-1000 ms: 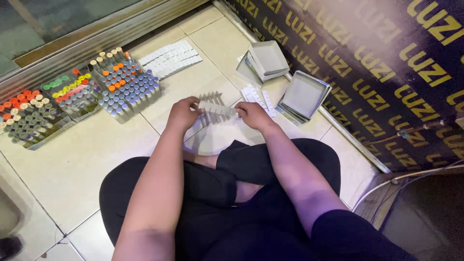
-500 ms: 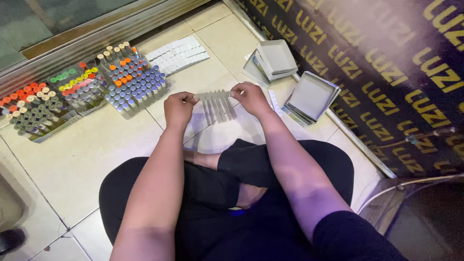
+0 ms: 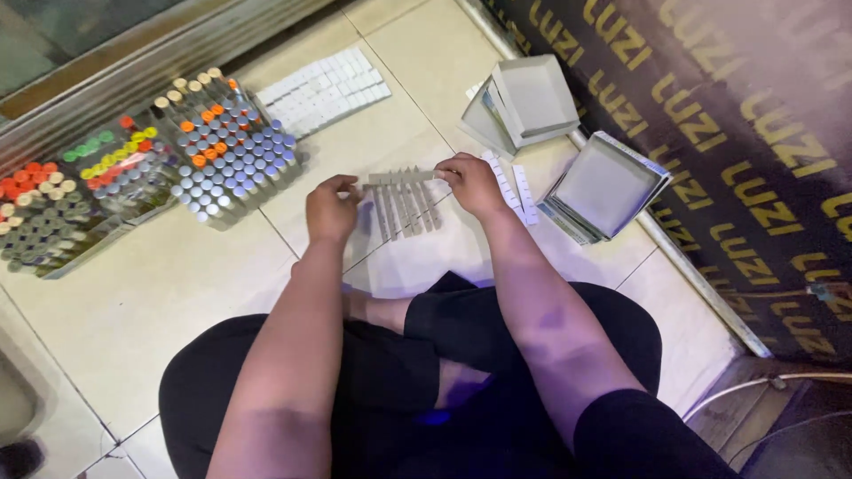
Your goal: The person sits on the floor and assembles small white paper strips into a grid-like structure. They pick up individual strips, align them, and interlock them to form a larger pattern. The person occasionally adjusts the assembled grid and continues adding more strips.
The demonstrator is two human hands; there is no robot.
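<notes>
Between left hand (image 3: pixel 330 208) and right hand (image 3: pixel 470 182): pinched strip (image 3: pixel 401 177), long axis left-right, prongs toward knees.

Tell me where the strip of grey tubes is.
Head view, centre: the tube strip is held over the floor tiles between the left hand and right hand, right of the vial racks.

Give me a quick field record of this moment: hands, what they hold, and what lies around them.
left hand: grips the left end of the strip
right hand: grips the right end of the strip
strip: grey, held level above the floor, a row of thin grey pieces hanging from it
floor: pale tiles
vials: upright block with grey and orange caps, left of the hands
trays: shallow grey square trays, right of the hands
white strips: laid in rows beyond the hands
</notes>
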